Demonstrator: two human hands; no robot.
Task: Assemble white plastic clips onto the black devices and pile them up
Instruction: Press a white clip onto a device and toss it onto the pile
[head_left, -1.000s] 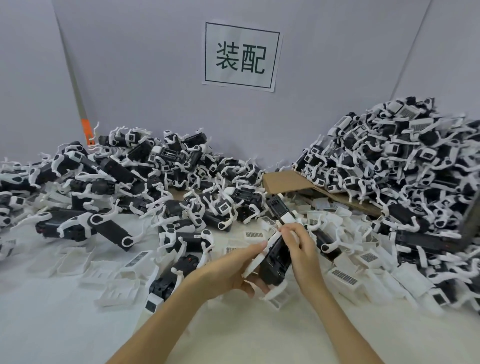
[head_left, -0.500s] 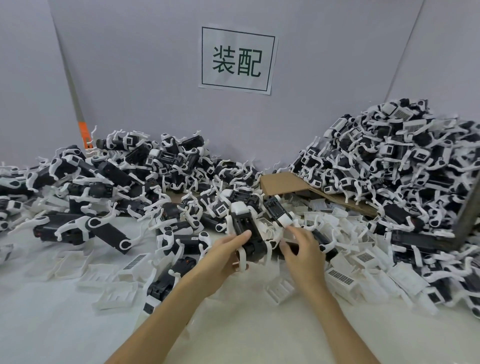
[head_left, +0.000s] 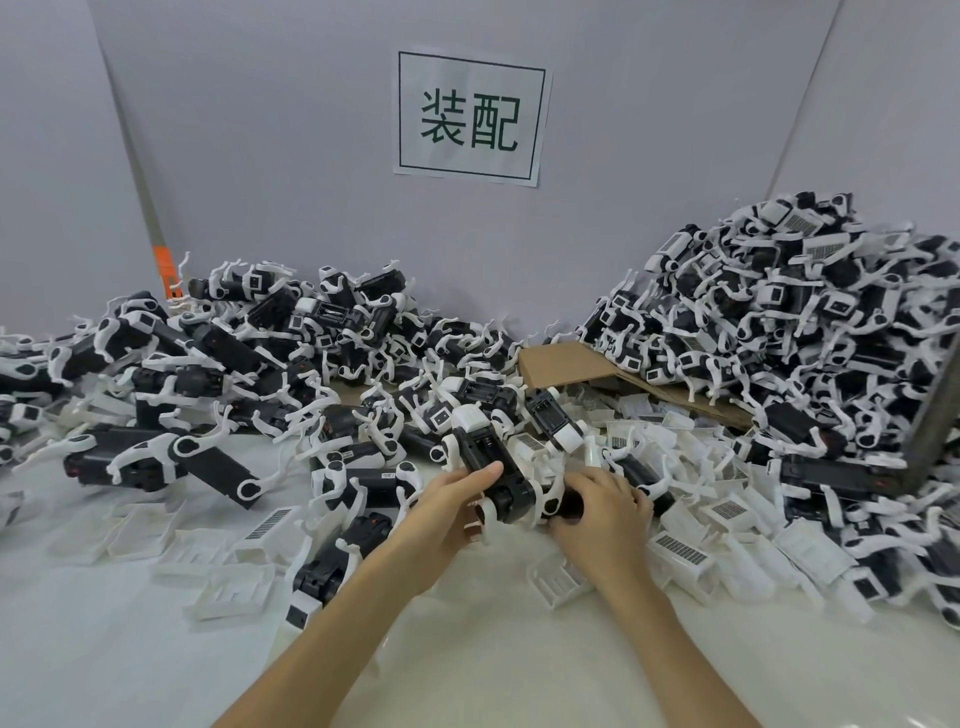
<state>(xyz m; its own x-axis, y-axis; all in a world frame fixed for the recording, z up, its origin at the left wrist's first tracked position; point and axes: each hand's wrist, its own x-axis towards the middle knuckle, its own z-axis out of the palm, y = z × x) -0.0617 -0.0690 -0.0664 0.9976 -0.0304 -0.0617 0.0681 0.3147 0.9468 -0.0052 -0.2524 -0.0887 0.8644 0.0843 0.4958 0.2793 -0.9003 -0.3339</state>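
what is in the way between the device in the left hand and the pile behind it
Nothing visible. The left hand holds the device right at the near edge of the pile.

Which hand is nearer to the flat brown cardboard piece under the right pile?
Right. The right hand lies in front of the flat brown cardboard piece; the left hand is further left.

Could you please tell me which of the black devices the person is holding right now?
The black device with white plastic clips at centre front: it alone is gripped by the left hand, with the right hand beside its lower end.
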